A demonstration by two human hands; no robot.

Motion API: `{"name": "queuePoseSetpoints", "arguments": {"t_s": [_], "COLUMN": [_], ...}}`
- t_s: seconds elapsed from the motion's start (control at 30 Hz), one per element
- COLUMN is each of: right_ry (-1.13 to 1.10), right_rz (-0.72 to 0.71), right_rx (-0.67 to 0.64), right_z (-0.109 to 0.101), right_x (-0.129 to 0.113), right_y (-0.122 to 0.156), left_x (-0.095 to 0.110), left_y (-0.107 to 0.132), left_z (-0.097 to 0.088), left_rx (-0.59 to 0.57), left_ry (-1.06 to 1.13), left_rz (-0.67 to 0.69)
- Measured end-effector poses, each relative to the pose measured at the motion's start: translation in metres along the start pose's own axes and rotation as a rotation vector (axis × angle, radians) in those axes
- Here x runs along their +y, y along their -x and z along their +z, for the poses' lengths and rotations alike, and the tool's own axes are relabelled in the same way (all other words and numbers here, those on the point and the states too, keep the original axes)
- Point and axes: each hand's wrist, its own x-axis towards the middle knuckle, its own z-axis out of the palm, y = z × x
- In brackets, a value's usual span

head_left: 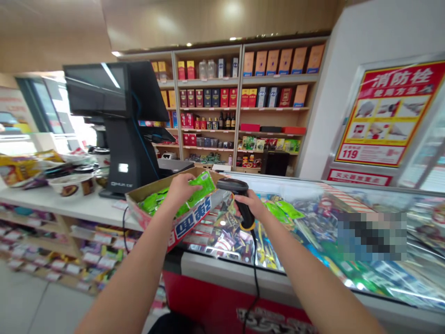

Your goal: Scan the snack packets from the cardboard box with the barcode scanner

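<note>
The freezer (222,267), lower right, apparently supports the carton (194,222), open within reach. The terminal (121,148), upper left, crowds its far side. At centre, the right hand (252,204) has its grip around the scanner (239,188); the left hand's grip (183,189) clamps a green packet (206,183) above the carton, label probably turned scannerward.

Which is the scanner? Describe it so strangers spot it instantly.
Find the black till, then the glass-topped freezer to its right. Above it, the right hand grips the scanner. It is black with a yellow ring at its base and a hanging cord, unlike the green packets beside it.
</note>
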Motion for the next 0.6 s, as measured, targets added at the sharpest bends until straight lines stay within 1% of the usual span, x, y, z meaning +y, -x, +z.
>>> {"name": "queuePoseSetpoints", "arguments": {"t_s": [0.03, 0.1, 0.17, 0.2, 0.23, 0.3, 0.37, 0.47, 0.53, 0.6], "right_ry": [0.0, -0.005, -0.007, -0.008, -0.012, -0.024, -0.027, 0.011, 0.038, 0.053], "right_rz": [0.002, 0.01, 0.015, 0.016, 0.017, 0.027, 0.038, 0.042, 0.045, 0.052], "right_rx": [-0.016, -0.038, -0.05, -0.054, -0.056, -0.051, -0.03, 0.014, 0.048, 0.089], "right_z": [0.008, 0.022, 0.029, 0.031, 0.032, 0.03, 0.025, 0.013, 0.002, -0.011], "right_x": [0.0, 0.001, 0.003, 0.005, 0.006, 0.008, 0.009, 0.011, 0.012, 0.014], "right_y": [-0.003, -0.007, -0.008, -0.008, -0.007, -0.004, 0.001, 0.01, 0.016, 0.022], "left_x": [-0.01, -0.03, -0.047, -0.053, -0.057, -0.058, -0.051, -0.026, -0.005, 0.016], "left_y": [0.0, -0.001, -0.001, -0.001, -0.001, 0.0, 0.001, 0.004, 0.007, 0.01], "left_z": [-0.008, -0.017, -0.019, -0.019, -0.017, -0.014, -0.01, 0.002, 0.019, 0.043], "left_rx": [-0.002, -0.035, -0.071, -0.07, -0.049, 0.032, 0.105, 0.164, 0.152, 0.071], "left_ry": [-0.019, -0.043, -0.071, -0.089, -0.109, -0.146, -0.144, -0.051, 0.039, 0.11], "left_rz": [-0.019, -0.048, -0.066, -0.072, -0.076, -0.069, -0.024, 0.098, 0.181, 0.227]}}
